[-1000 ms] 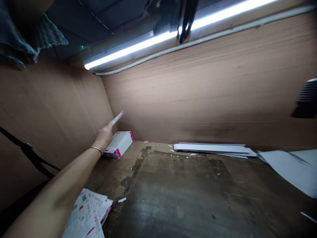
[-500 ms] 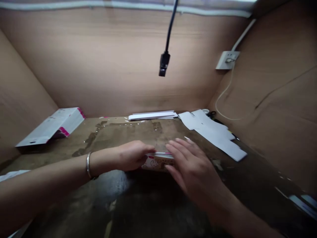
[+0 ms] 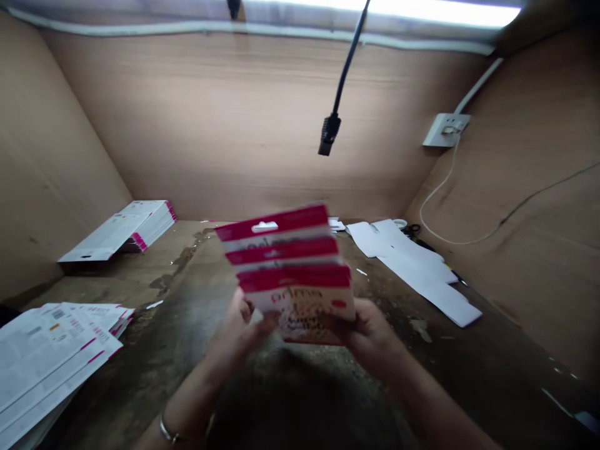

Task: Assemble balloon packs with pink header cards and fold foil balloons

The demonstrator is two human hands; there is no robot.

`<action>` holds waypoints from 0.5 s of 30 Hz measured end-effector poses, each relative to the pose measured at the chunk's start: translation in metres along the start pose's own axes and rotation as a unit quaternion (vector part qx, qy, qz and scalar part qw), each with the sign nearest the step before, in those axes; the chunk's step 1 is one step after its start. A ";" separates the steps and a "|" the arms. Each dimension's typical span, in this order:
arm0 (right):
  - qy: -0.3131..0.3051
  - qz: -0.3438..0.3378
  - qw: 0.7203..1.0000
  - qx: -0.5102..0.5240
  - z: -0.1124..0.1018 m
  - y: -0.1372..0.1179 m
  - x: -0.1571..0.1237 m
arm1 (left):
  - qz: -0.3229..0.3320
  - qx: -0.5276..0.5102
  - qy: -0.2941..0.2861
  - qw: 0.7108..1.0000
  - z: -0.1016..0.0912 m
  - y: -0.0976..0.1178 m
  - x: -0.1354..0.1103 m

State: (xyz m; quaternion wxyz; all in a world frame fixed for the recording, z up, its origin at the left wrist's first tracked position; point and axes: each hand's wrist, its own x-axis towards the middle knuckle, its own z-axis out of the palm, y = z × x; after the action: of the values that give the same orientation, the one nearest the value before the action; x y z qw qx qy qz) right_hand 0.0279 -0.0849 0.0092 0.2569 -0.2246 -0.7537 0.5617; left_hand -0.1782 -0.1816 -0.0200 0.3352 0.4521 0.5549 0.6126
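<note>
Both hands hold up a fanned set of printed cards [image 3: 288,269] with magenta top bands over the middle of the worn brown table [image 3: 197,350]. My left hand [image 3: 241,331] grips the lower left edge, fingers curled behind the cards. My right hand [image 3: 370,331] grips the lower right edge. The cards stand upright, facing me, three stepped one above another. A metal bangle [image 3: 167,431] circles my left wrist.
A stack of white-and-magenta flat cartons [image 3: 124,228] leans at the far left corner. Another printed stack [image 3: 51,353] lies at the near left. White sheets [image 3: 417,262] spread at the far right. A black cable plug [image 3: 328,134] hangs overhead. A wall socket [image 3: 445,129] sits on the right wall.
My left hand came back from the far left stack to the table's middle, both hands squared a small pile, and now they have lifted it upright, fanned.
</note>
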 end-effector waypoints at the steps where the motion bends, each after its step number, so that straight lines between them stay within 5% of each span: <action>1: 0.001 -0.004 1.000 0.031 0.008 0.009 -0.005 | -0.014 -0.025 -0.039 0.999 0.003 -0.005 -0.003; 7: 0.099 0.000 0.994 0.054 0.030 0.031 -0.016 | -0.014 -0.098 -0.037 0.994 0.002 -0.014 -0.020; 15: 0.006 -0.054 0.998 -0.045 0.033 0.033 -0.014 | -0.011 -0.035 -0.048 0.998 0.005 -0.014 -0.029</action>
State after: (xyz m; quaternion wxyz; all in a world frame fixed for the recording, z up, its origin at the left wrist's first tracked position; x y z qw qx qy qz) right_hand 0.0186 -0.1091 -0.0322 0.2808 -0.1986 -0.7877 0.5111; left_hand -0.1641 -0.2040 -0.0396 0.3842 0.4628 0.5212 0.6054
